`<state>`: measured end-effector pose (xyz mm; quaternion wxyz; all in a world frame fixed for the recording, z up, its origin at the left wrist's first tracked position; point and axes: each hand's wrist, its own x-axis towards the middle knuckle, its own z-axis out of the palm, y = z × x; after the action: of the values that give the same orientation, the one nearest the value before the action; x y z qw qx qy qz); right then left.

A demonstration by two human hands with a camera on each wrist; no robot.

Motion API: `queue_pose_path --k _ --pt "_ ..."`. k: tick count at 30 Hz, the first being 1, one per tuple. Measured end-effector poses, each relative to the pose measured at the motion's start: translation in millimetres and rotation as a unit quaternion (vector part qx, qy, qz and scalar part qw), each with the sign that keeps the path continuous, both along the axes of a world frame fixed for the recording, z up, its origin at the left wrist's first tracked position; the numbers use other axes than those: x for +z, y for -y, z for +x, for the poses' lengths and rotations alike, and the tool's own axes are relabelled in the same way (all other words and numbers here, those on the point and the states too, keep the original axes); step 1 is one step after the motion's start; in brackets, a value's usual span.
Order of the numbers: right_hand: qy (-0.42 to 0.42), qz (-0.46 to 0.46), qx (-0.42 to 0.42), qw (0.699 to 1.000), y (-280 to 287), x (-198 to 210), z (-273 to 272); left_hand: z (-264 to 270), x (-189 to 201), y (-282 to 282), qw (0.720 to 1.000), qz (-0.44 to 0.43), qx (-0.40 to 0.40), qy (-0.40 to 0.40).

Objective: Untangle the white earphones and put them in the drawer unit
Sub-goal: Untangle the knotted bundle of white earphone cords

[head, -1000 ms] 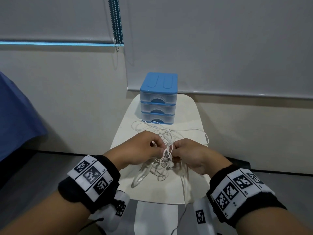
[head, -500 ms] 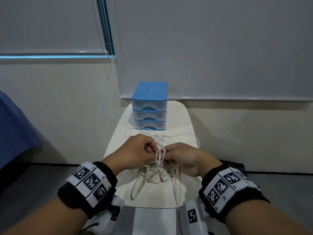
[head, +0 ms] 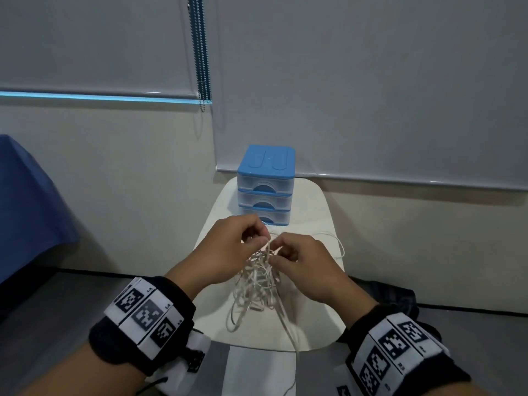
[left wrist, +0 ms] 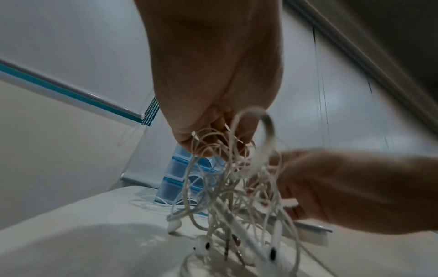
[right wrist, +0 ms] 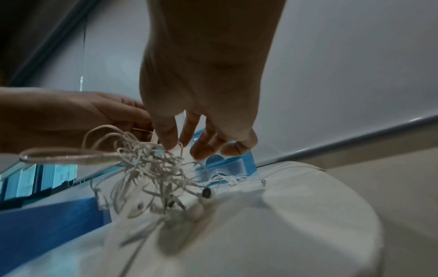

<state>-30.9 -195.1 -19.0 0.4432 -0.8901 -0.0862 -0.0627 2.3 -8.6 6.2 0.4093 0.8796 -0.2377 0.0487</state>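
Observation:
A tangled bundle of white earphones (head: 258, 277) hangs between both hands above the small cream table (head: 311, 318). My left hand (head: 228, 247) pinches cords at the top of the tangle (left wrist: 227, 150). My right hand (head: 297, 261) pinches strands just to the right (right wrist: 151, 159). Earbuds (left wrist: 202, 247) and plugs dangle onto the table, and one cord runs off the near edge. The drawer unit (head: 265, 184), blue-topped with three clear drawers all shut, stands at the table's far end, just behind the hands.
A loose loop of cord (head: 337, 244) lies on the table to the right. A blue cloth (head: 25, 201) covers something at the left. Window blinds and a bead chain (head: 201, 50) hang behind. Dark floor surrounds the table.
Both hands have risen and moved toward the drawer unit, lifting the tangle higher off the table. The head view has tilted up.

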Motion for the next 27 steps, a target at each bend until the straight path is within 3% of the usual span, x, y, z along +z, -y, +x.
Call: queue_pose_path --k 3,6,10,15,17,27 --pt "-0.006 -0.015 0.009 1.000 -2 1 -5 -4 1 -4 0.998 -0.062 -0.001 -0.010" --pt "0.010 0.084 -0.026 0.996 -9 11 -7 -7 -1 -4 0.995 -0.094 -0.014 -0.019" --pt "-0.098 0.179 -0.020 0.979 -16 32 -10 -7 -5 -3 0.992 -0.116 -0.029 -0.029" --pt "-0.212 0.308 -0.021 0.927 -10 63 -13 -4 -13 -3 0.995 -0.052 -0.082 -0.013" --pt "-0.214 0.345 -0.033 0.913 -7 77 -14 -1 -15 -3 0.996 -0.033 -0.080 0.003" --pt "-0.131 0.421 -0.012 0.898 9 131 -32 15 0 -1 0.994 -0.038 -0.090 0.054"
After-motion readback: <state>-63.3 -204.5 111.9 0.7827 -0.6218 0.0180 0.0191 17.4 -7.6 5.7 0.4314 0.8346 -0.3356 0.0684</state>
